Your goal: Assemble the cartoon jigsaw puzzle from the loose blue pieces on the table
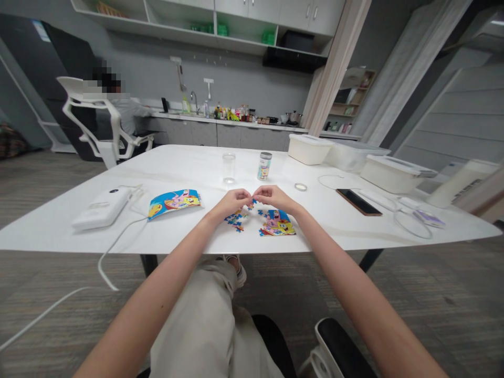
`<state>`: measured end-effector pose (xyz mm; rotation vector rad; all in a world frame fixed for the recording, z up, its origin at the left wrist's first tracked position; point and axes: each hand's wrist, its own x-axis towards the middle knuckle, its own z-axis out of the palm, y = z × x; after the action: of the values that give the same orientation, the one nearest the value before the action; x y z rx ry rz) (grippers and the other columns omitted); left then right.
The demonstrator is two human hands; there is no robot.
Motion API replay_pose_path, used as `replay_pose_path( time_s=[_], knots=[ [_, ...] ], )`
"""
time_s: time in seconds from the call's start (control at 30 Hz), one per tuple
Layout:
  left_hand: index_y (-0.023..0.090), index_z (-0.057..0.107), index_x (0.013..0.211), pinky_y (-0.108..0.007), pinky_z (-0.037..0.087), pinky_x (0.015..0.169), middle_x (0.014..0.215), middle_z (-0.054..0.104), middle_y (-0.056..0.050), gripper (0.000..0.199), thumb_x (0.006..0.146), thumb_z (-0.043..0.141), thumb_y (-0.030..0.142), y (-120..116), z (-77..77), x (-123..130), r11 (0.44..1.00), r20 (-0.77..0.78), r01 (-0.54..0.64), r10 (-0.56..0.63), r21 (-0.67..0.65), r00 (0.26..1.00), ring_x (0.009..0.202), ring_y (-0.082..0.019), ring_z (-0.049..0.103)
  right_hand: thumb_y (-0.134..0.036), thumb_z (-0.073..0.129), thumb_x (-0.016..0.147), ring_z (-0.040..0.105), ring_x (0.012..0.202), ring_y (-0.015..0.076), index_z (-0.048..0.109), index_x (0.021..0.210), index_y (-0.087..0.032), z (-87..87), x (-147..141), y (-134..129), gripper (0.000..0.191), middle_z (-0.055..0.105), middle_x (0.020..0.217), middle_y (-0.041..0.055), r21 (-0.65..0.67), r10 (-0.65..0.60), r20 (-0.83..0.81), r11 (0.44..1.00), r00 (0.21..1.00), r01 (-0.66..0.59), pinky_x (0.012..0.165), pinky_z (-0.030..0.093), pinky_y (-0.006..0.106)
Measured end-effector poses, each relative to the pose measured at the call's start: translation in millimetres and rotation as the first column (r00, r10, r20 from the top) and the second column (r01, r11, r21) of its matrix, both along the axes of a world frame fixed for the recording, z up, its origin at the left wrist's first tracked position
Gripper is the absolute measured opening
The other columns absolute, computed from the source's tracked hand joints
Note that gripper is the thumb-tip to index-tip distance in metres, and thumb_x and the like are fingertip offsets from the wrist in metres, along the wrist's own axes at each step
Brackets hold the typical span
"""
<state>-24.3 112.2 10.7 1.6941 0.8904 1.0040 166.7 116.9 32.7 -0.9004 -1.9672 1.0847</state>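
Note:
My left hand (236, 200) and my right hand (273, 197) meet above the white table, fingertips pinched together. Between them are small blue jigsaw puzzle pieces (253, 202), partly covered by the fingers. Under my left hand lies a loose heap of puzzle pieces (235, 220). A partly joined cartoon puzzle (277, 224) rests flat below my right hand, with a stray piece by its upper left corner. To the left, a curved picture sheet (175, 203) shows similar cartoon figures on blue.
Beyond my hands stand a clear jar (229, 168) and a printed canister (264, 166), with a round lid (300, 187) nearby. A white device (103, 209) with cables lies left; a phone (359, 202) and storage boxes (394, 173) are right. A person (124, 113) sits at the back left.

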Motion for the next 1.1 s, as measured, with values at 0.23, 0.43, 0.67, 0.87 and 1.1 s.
replay_pose_path(
  time_s=[0.23,0.43,0.67,0.87,1.1],
  knots=[
    [0.014,0.060,0.080,-0.026,0.045,0.067,0.078,0.069,-0.004,0.032,0.064,0.078,0.036,0.1,-0.7,2.4,1.000,0.046,0.013,-0.014,0.022,0.999,0.073,-0.013,0.063,-0.036,0.078,0.065,0.062,0.066,0.0117,0.059,0.077,-0.017,-14.8,1.4,1.3,0.029,0.065,0.069,-0.0010,-0.108,-0.063,-0.230,0.993,0.971,0.039,0.059,0.043,0.023],
    [0.013,0.065,0.079,-0.024,0.042,0.059,0.074,0.068,-0.003,0.035,0.066,0.075,0.044,-2.1,3.3,-0.8,0.998,-0.011,-0.029,0.030,0.057,0.999,0.067,-0.013,0.060,-0.036,0.078,0.065,0.066,0.075,0.0131,0.061,0.075,-0.017,-15.7,4.2,0.1,0.027,0.070,0.074,0.0005,-0.256,-0.071,-0.249,0.967,0.966,0.005,0.068,0.046,0.024],
    [0.013,0.066,0.080,-0.025,0.043,0.062,0.075,0.069,-0.004,0.038,0.064,0.077,0.046,-1.9,1.1,-0.7,0.998,-0.019,0.003,-0.002,0.055,1.000,0.069,-0.013,0.060,-0.034,0.083,0.060,0.067,0.069,0.0117,0.062,0.075,-0.017,-16.2,3.6,-2.5,0.031,0.070,0.069,-0.0006,-0.329,-0.106,-0.264,0.944,0.959,0.014,0.063,0.047,0.021],
    [0.013,0.066,0.079,-0.025,0.042,0.061,0.072,0.068,-0.004,0.041,0.066,0.073,0.051,1.6,0.7,-1.0,0.998,-0.033,0.010,-0.008,0.058,0.999,0.068,-0.014,0.059,-0.032,0.085,0.058,0.071,0.076,0.0161,0.061,0.073,-0.017,-12.1,7.5,-5.3,0.032,0.072,0.074,0.0018,-0.377,-0.071,-0.299,0.925,0.952,-0.050,0.069,0.053,0.025],
    [0.014,0.065,0.077,-0.024,0.040,0.058,0.071,0.065,-0.002,0.041,0.068,0.070,0.053,2.4,-0.3,1.8,0.999,-0.056,0.023,-0.021,0.041,0.998,0.063,-0.011,0.054,-0.029,0.084,0.058,0.064,0.065,0.0100,0.066,0.073,-0.016,-8.7,8.7,-4.3,0.027,0.067,0.067,-0.0009,-0.337,-0.079,-0.274,0.941,0.958,-0.019,0.056,0.045,0.019]
  ],
)
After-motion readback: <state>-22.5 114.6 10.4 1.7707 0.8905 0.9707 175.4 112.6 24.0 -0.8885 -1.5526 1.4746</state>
